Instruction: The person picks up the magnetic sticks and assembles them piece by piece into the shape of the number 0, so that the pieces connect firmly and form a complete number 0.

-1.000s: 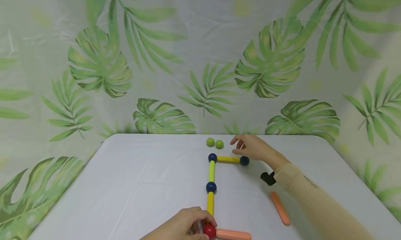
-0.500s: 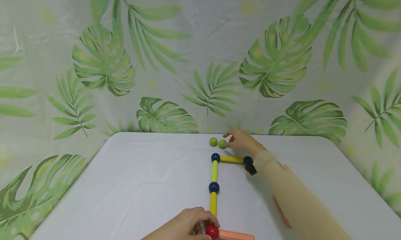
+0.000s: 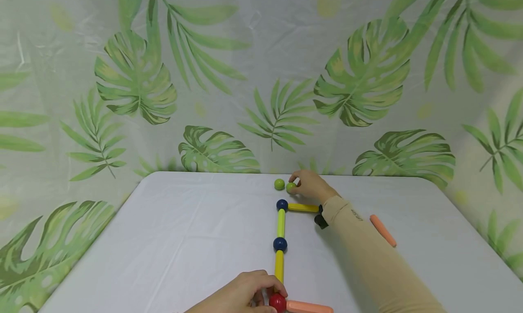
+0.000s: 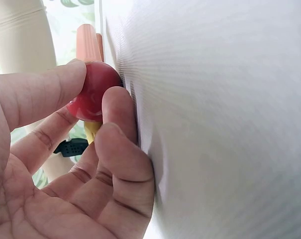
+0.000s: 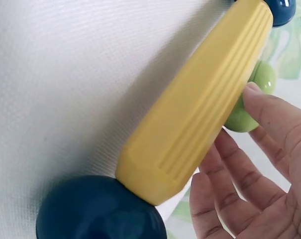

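Note:
My left hand holds a red ball between thumb and fingers at the table's near side. The ball joins a yellow rod leading away and an orange rod pointing right. Farther along that line come a dark blue ball, a lime rod and a second blue ball. From there another yellow rod runs right to a blue ball. At the far edge my right hand pinches a green ball between thumb and fingers.
Another green ball lies just left of the pinched one. A loose orange rod rests right of the right forearm. A leaf-patterned curtain hangs behind the white table.
My right hand has moved left and taken hold of the right-hand green ball. The left hand stays at the red ball. The view has shifted slightly.

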The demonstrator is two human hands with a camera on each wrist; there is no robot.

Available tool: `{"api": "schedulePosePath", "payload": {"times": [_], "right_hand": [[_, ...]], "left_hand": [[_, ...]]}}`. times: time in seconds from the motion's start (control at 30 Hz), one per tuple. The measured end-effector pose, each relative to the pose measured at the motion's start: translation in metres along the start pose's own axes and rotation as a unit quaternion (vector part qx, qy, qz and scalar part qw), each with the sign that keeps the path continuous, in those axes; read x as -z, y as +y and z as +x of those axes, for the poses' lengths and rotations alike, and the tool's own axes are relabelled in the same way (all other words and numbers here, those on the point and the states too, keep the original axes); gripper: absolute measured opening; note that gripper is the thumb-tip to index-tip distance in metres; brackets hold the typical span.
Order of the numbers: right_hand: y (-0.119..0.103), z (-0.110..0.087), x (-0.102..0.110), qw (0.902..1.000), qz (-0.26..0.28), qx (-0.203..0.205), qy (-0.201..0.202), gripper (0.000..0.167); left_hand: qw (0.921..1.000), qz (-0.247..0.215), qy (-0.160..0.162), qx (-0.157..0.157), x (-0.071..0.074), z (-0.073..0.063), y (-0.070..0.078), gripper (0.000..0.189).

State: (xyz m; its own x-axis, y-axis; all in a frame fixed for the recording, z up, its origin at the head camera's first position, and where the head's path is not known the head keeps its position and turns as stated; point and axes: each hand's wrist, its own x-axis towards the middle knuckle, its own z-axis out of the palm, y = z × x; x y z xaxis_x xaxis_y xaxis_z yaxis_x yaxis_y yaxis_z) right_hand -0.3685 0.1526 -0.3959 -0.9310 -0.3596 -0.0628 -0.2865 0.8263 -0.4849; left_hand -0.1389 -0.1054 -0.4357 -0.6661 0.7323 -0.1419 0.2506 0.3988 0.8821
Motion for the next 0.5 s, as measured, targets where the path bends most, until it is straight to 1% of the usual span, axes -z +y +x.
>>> {"api": "schedulePosePath", "payload": {"times": [0.27, 0.5], "right_hand": [[0.001, -0.006, 0.003, 0.9998, 0.002, -0.018, -0.005, 0.038], [0.006, -0.017, 0.011, 0.9997, 0.007, -0.022, 0.0, 0.04]], "left_hand": [[0.9999, -0.005, 0.001, 0.012, -0.002, 0.0, 0.001, 0.025], [0.9997, -0.011, 0.007, 0.022, -0.003, 0.0, 0.002, 0.024]]}}
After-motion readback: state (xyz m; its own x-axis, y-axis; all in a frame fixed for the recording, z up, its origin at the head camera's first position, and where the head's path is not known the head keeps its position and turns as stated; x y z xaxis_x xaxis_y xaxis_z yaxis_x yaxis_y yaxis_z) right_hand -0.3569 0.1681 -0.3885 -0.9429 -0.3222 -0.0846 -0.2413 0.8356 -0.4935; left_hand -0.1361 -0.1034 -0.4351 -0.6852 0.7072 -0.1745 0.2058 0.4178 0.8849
